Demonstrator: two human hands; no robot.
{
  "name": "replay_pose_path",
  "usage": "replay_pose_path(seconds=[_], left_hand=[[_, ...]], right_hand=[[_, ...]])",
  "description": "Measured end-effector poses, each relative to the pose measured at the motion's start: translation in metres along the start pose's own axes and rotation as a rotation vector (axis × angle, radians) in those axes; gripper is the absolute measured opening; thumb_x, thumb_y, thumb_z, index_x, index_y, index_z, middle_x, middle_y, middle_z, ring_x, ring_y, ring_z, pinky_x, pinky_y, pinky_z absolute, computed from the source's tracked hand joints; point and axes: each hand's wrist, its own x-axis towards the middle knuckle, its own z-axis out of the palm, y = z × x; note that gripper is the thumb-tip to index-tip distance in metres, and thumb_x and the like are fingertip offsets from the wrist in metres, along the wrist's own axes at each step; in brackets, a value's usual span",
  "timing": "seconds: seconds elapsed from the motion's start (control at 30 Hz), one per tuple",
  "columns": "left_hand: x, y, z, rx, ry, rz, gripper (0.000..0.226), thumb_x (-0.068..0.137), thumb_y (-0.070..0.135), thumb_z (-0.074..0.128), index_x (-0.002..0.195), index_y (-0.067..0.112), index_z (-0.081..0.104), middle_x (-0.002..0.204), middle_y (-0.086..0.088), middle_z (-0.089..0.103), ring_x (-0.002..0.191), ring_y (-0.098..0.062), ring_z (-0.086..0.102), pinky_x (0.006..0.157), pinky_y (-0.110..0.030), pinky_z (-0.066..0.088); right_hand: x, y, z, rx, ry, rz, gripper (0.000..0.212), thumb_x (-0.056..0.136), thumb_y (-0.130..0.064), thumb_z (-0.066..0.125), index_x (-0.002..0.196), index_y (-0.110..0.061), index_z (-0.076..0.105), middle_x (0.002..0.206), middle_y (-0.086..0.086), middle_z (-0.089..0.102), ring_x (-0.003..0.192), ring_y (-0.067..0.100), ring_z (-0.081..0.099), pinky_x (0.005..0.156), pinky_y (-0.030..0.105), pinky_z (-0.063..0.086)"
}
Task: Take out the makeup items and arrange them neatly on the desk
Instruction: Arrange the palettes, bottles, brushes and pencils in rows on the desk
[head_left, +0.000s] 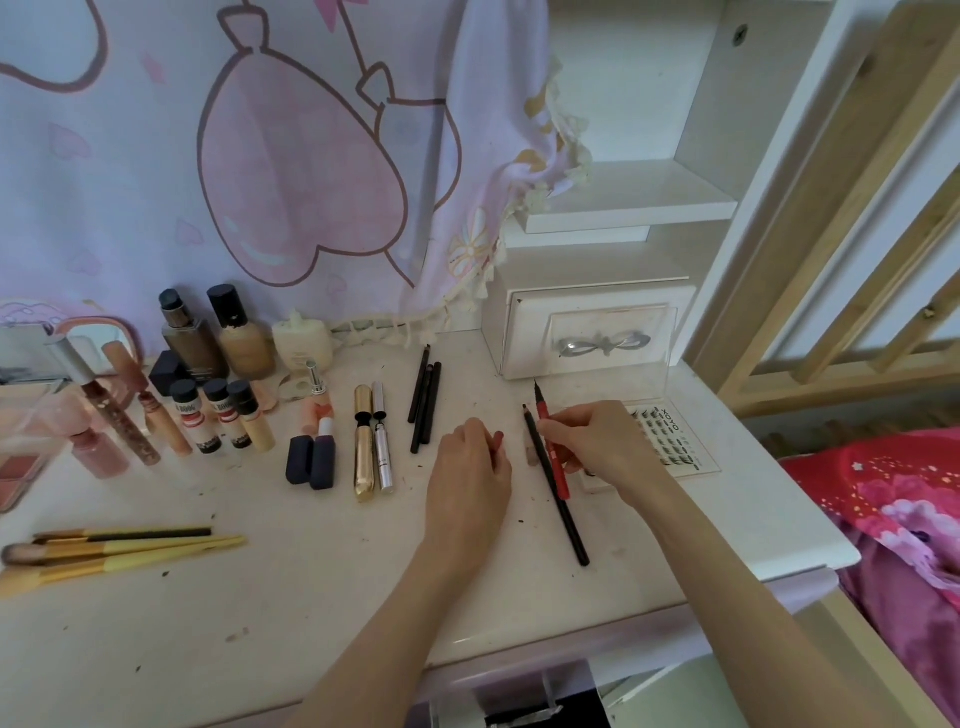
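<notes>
Far left on the desk, a fan of yellow-handled brushes lies flat, with lip gloss tubes leaning behind them and two foundation bottles upright at the back. Next come small black-capped jars, a pair of dark lipsticks, then a gold tube and a silver one beside it, laid parallel. Three black pencils lie together past those.

The left hand is curled, pinching what looks like a small red cap; little of it shows. The right hand grips a red liner pen near its middle, brush tip uncovered and pointing away. Just under it a black pencil lies on the desk, touching or nearly touching the pen; which cannot be told.

The pen is likely light, stiff and smooth, so a pinch at mid-barrel should control it well; the bare tip is soft and would mark or fray if it touched anything, so the cap probably wants to go on first. The pencil may roll if nudged.

To the right, a lash tray sits partly beneath the right hand, close enough to be knocked. Behind it stands a white drawer box with a bow handle, and a hanging cloth covers the wall. A red blanket lies off the desk edge.
</notes>
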Motion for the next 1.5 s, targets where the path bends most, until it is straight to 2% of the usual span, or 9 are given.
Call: replay_pose_path(seconds=[0.2, 0.37, 0.6, 0.77, 0.87, 0.93, 1.07, 1.37, 1.5], left_hand=[[-0.002, 0.0, -0.003, 0.002, 0.034, -0.027, 0.023, 0.093, 0.019, 0.049, 0.075, 0.014, 0.036, 0.076, 0.0, 0.043, 0.074, -0.019, 0.043, 0.061, -0.031, 0.039], [-0.003, -0.001, -0.004, -0.023, 0.014, -0.05, 0.021, 0.089, 0.017, 0.052, 0.074, 0.015, 0.038, 0.072, 0.005, 0.039, 0.075, -0.016, 0.04, 0.062, -0.023, 0.03], [-0.001, -0.008, -0.005, -0.078, -0.046, -0.004, 0.009, 0.089, 0.01, 0.051, 0.093, 0.011, 0.059, 0.086, 0.005, 0.051, 0.087, -0.012, 0.044, 0.075, -0.017, 0.034], [-0.001, -0.01, -0.007, -0.062, -0.089, 0.077, 0.019, 0.089, 0.008, 0.053, 0.104, 0.009, 0.065, 0.098, -0.003, 0.058, 0.094, -0.016, 0.046, 0.082, -0.015, 0.032], [-0.003, -0.012, -0.008, -0.08, -0.076, 0.106, 0.02, 0.088, 0.007, 0.055, 0.104, 0.01, 0.067, 0.095, -0.003, 0.059, 0.092, -0.016, 0.046, 0.08, -0.013, 0.03], [-0.004, -0.013, -0.009, -0.081, -0.07, 0.128, 0.021, 0.088, 0.006, 0.055, 0.103, 0.01, 0.068, 0.093, -0.003, 0.061, 0.089, -0.015, 0.045, 0.078, -0.012, 0.028], [-0.005, -0.015, -0.008, -0.059, -0.083, 0.168, 0.022, 0.089, 0.007, 0.054, 0.106, 0.012, 0.068, 0.096, -0.001, 0.063, 0.09, -0.012, 0.043, 0.081, -0.015, 0.03], [-0.01, -0.014, -0.016, -0.016, -0.141, 0.234, 0.029, 0.094, 0.011, 0.048, 0.12, 0.011, 0.061, 0.114, -0.002, 0.06, 0.107, -0.017, 0.047, 0.093, -0.016, 0.029], [-0.021, -0.027, -0.032, 0.108, -0.191, 0.332, 0.035, 0.096, 0.013, 0.042, 0.13, 0.009, 0.051, 0.135, -0.008, 0.048, 0.126, -0.022, 0.041, 0.104, -0.022, 0.025]], right_hand=[[0.017, -0.01, 0.024, -0.295, 0.029, -0.074, 0.022, 0.08, -0.021, 0.068, 0.082, 0.0, 0.072, 0.072, 0.011, 0.068, 0.056, 0.012, 0.058, 0.059, 0.022, 0.047], [0.022, -0.014, 0.039, -0.439, 0.041, -0.107, 0.025, 0.081, -0.02, 0.067, 0.092, 0.002, 0.068, 0.091, 0.014, 0.069, 0.084, 0.024, 0.064, 0.071, 0.029, 0.049], [0.02, -0.01, 0.033, -0.522, 0.054, -0.199, 0.023, 0.09, -0.01, 0.051, 0.102, -0.005, 0.069, 0.098, 0.012, 0.07, 0.09, 0.026, 0.065, 0.083, 0.032, 0.05], [0.011, 0.008, 0.022, -0.8, -0.027, -0.443, 0.026, 0.091, -0.006, 0.045, 0.102, -0.005, 0.069, 0.107, 0.009, 0.066, 0.105, 0.026, 0.056, 0.094, 0.034, 0.04], [0.003, 0.018, 0.018, -0.868, -0.15, -0.546, 0.034, 0.095, -0.009, 0.039, 0.122, -0.013, 0.06, 0.125, 0.003, 0.06, 0.129, 0.02, 0.04, 0.112, 0.029, 0.009], [-0.001, 0.022, 0.016, -0.923, -0.209, -0.585, 0.04, 0.097, -0.01, 0.036, 0.135, -0.016, 0.047, 0.14, 0.001, 0.048, 0.138, 0.019, 0.027, 0.114, 0.029, -0.002], [-0.004, 0.027, 0.015, -0.98, -0.249, -0.577, 0.048, 0.098, -0.01, 0.035, 0.145, -0.018, 0.028, 0.153, -0.002, 0.027, 0.144, 0.015, 0.012, 0.114, 0.028, -0.006], [-0.007, 0.033, 0.014, -0.866, -0.193, -0.568, 0.044, 0.101, -0.019, 0.031, 0.145, -0.018, 0.03, 0.156, 0.0, 0.019, 0.144, 0.013, 0.011, 0.111, 0.017, -0.004], [0.0, 0.02, 0.015, -0.758, -0.12, -0.568, 0.042, 0.099, -0.023, 0.038, 0.141, -0.018, 0.039, 0.153, 0.001, 0.027, 0.14, 0.015, 0.023, 0.112, 0.02, 0.011]])
